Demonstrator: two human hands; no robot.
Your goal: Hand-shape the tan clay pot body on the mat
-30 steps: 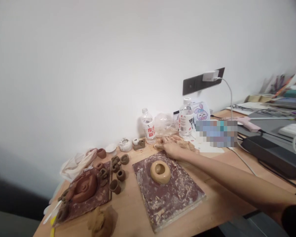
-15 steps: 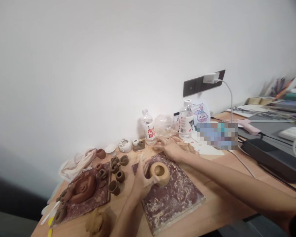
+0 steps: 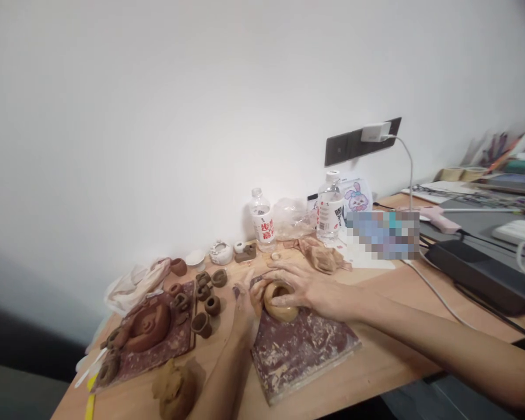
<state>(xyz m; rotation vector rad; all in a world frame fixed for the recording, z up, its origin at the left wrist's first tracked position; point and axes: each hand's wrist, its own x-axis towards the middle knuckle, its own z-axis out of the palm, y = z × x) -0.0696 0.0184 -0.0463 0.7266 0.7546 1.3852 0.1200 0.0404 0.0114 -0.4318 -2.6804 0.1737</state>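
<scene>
A small round tan clay pot (image 3: 280, 313) with an open mouth stands on a brown, clay-smeared board (image 3: 300, 356). My left hand (image 3: 246, 300) cups the pot's left side, with its fingers partly hidden behind it. Over the top reaches my right hand (image 3: 304, 290), its fingers curved along the far rim and the thumb across the near side of the mouth. Just beyond the hands lies a crumpled brown cloth or paper (image 3: 326, 256).
Several small dark clay pots (image 3: 202, 324) stand left of the board. Farther left, a second board (image 3: 175, 349) carries a reddish clay piece (image 3: 147, 326). A clay lump (image 3: 172, 385) sits in front. Two bottles (image 3: 262, 224) stand by the wall, a black case (image 3: 485, 277) at right.
My right hand has come back from near the bottle and brown cloth onto the pot's rim. My left hand has stayed at the pot's left side, its thumb no longer across the front.
</scene>
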